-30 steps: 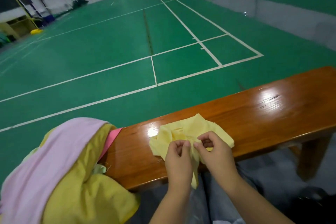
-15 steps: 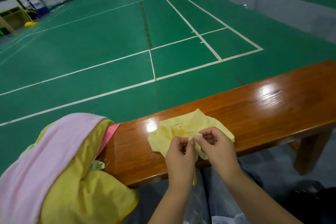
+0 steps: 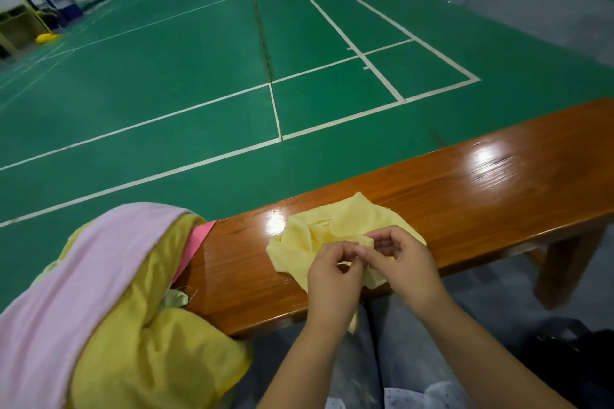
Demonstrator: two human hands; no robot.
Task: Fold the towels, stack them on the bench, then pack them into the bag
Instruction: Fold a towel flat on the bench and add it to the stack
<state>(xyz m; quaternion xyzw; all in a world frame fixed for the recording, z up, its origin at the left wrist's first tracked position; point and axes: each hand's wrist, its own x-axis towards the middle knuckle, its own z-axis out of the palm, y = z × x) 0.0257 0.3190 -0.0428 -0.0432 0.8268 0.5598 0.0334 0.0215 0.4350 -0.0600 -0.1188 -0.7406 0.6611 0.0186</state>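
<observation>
A crumpled pale yellow towel (image 3: 312,229) lies on the glossy wooden bench (image 3: 465,189), its near edge hanging over the bench's front. My left hand (image 3: 332,276) and my right hand (image 3: 402,262) are close together over the towel's near edge, and both pinch the cloth between thumb and fingers. At the bench's left end is a heap of unfolded towels: a pink one (image 3: 66,276) on top, a darker yellow one (image 3: 149,342) under it, and a bright pink strip (image 3: 196,239) showing between.
The right stretch of the bench top bears only light glare. Beyond it lies a green court floor (image 3: 166,76) with white lines. My legs in grey trousers are under the hands. A dark bag-like shape (image 3: 571,349) sits on the floor at lower right.
Both hands have shifted slightly right along the towel's near edge, still pinching it. The towel's hanging part has been drawn up and its top fold has moved. The camera has tilted down.
</observation>
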